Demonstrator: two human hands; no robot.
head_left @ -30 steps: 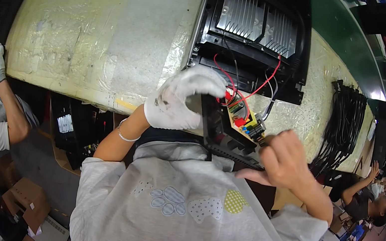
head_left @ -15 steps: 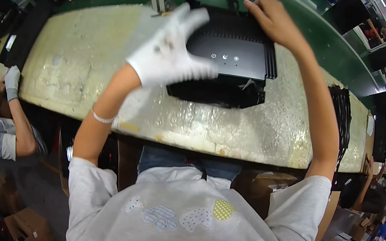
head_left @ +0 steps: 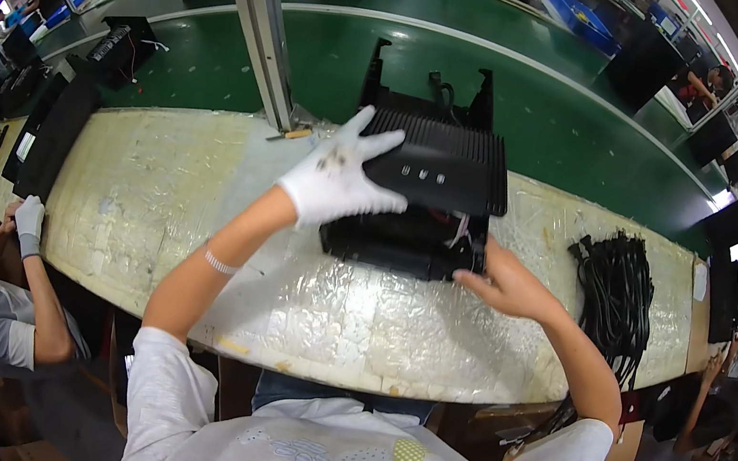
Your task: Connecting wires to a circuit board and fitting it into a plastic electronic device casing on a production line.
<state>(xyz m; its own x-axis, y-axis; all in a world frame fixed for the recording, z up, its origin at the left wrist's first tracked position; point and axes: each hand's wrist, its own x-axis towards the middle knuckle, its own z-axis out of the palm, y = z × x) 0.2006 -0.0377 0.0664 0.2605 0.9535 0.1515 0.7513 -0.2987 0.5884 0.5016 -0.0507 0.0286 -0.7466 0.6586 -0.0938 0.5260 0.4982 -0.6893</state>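
A black metal housing [head_left: 394, 252] lies in front of me, two upright arms at its far end. Over it sits a black ribbed cover panel [head_left: 443, 160] with three small white symbols. A few thin wires [head_left: 458, 230] show in the gap below the panel's near edge. My left hand [head_left: 339, 173], in a white glove with dark smudges, rests with spread fingers on the panel's left side. My bare right hand [head_left: 510, 282] holds the housing's near right corner, thumb at the front edge; the other fingers are partly hidden behind the side.
A bundle of black cables [head_left: 615, 294] lies right on the film-covered table [head_left: 173, 190]. A metal post [head_left: 257, 20] and a small tool [head_left: 290, 134] stand out near the green surface [head_left: 320, 49] beyond. A co-worker's gloved hand [head_left: 30, 220] touches a black part [head_left: 55, 137] at left.
My right hand has moved from the far right corner to the housing's near right corner. My left hand stays on the panel's left side. The whole view has shifted, showing more beyond the table.
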